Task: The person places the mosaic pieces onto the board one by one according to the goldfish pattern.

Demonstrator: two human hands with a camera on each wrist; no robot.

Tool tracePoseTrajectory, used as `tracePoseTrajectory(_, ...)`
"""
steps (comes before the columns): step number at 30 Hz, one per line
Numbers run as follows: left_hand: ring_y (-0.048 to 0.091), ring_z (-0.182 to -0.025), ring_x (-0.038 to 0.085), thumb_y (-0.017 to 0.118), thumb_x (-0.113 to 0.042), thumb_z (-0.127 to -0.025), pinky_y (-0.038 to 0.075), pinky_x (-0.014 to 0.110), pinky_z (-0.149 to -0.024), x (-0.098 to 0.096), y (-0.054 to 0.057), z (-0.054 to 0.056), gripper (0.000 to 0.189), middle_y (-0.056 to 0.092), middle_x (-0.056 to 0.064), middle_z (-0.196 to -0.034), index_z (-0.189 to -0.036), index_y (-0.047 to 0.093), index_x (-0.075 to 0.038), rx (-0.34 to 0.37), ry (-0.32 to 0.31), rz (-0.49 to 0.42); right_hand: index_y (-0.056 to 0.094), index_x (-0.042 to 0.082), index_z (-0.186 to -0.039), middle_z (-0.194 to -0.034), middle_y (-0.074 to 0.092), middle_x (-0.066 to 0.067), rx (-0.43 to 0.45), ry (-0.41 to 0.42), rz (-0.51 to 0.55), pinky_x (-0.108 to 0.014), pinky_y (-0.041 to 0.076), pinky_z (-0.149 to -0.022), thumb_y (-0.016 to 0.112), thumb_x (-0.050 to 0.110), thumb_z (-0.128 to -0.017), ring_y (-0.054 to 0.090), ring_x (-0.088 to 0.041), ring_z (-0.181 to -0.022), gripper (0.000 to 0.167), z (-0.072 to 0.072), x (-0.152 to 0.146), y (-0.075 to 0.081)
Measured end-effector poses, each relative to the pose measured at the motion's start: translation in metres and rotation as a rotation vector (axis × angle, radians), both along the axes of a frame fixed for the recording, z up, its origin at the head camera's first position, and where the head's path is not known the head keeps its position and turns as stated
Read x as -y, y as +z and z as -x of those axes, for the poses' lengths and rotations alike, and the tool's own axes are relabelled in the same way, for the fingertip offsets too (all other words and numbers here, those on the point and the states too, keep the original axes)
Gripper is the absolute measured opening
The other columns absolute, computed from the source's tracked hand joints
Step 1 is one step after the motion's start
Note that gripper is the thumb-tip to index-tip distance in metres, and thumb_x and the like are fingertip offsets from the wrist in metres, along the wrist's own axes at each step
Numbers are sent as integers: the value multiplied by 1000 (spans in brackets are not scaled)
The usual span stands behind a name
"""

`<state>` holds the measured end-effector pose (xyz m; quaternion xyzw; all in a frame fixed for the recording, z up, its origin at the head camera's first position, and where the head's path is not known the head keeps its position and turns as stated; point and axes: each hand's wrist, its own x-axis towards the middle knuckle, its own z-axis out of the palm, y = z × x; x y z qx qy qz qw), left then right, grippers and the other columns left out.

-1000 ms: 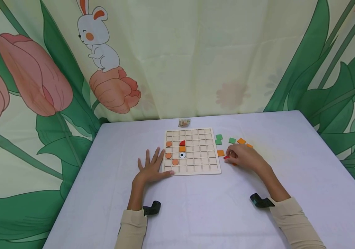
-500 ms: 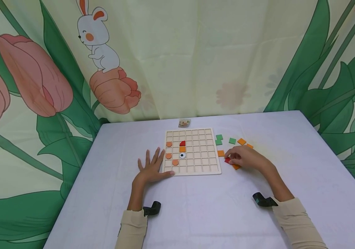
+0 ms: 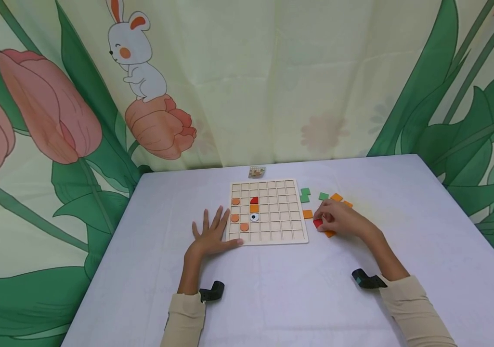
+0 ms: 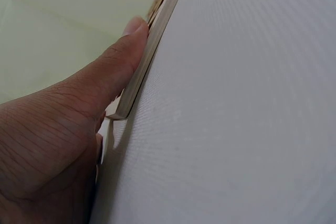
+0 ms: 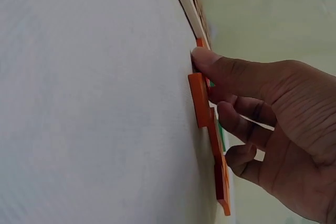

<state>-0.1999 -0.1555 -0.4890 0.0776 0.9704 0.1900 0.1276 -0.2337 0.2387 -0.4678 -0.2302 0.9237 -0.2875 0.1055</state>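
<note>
Pinching 1 red piece [image 3: 318, 223] with the right hand [image 3: 340, 219], right of the gridded board [image 3: 278, 217]; resting the left hand [image 3: 209, 239], spread wide, at the board's near-left corner.

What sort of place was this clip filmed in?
Probably an indoor spot staged for tabletop play: a white-draped table, a backdrop printed with tulips and a rabbit right behind it, and a grid board lying on top.

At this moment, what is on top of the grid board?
On the grid board sit three orange discs, a red piece, an orange square and a black-and-white disc. Anything beneath the left hand is hidden.
</note>
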Motion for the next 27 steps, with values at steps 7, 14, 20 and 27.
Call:
tracePoseTrajectory(7, -19, -146, 39, 63, -69, -79, -11, 72, -105, -2, 0, 1, 105, 0, 3, -165, -159, 13, -23, -5, 3, -1, 68, 6, -100, -73, 56, 3, 10, -31, -25, -25, 45, -62, 79, 18, -84, 51, -14, -70, 23, 2, 6, -1)
tracePoseTrajectory(14, -19, -146, 39, 63, -70, -79, -11, 72, -105, -1, 1, 1, 106, -1, 3, -165, -159, 12, -23, -5, 5, 8, 70, 3, -106, -82, 59, 1, 10, -30, -48, -27, 49, -69, 78, 15, -85, 53, -16, -77, 25, 3, 3, 1)
tracePoseTrajectory(20, -20, -145, 38, 63, -70, -79, -12, 71, -105, 0, 2, 1, 106, -2, 2, -165, -159, 11, -24, 5, 5, 5, 70, 4, -103, -88, 57, -2, -3, -52, -55, -27, 51, -71, 78, 17, -84, 53, -17, -80, 24, 3, 4, 0)
tracePoseTrajectory(27, -23, -145, 36, 62, -72, -78, -13, 70, -105, 1, -2, 1, 107, -5, 1, -165, -159, 8, -26, 25, 5, 16, 68, 3, -100, -81, 57, 0, 1, -42, -48, -26, 49, -68, 80, 17, -82, 53, -16, -75, 25, 2, 4, -1)
